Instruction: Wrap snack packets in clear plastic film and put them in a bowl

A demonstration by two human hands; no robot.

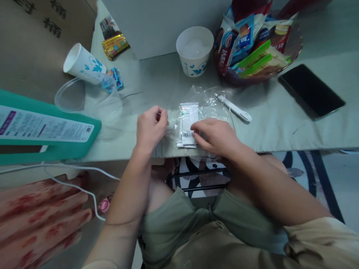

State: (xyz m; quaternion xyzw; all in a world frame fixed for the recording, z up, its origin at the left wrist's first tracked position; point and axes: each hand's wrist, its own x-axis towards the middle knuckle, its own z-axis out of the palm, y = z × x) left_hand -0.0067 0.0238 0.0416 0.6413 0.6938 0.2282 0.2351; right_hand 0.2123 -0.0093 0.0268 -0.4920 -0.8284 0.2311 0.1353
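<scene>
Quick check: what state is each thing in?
Left hand: fingers curled, grip unclear
Right hand: fingertips at packets, grip unclear
White packets: lying flat, overlapping
Clear plastic wrap: crumpled, spread
White tool: lying flat
Phone: lying flat, screen dark
Center paper cup: upright, uncovered
Snack bowl: holding wrapped snacks

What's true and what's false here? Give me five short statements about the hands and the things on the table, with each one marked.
1. The fingers of the right hand are at the white packets. True.
2. The phone lies left of the snack bowl. False: the phone lies right of the snack bowl.
3. A paper cup stands upright beside the bowl. True.
4. The left hand holds the slim white tool. False: the slim white tool lies apart from the left hand.
5. The labelled container is green. True.
</scene>
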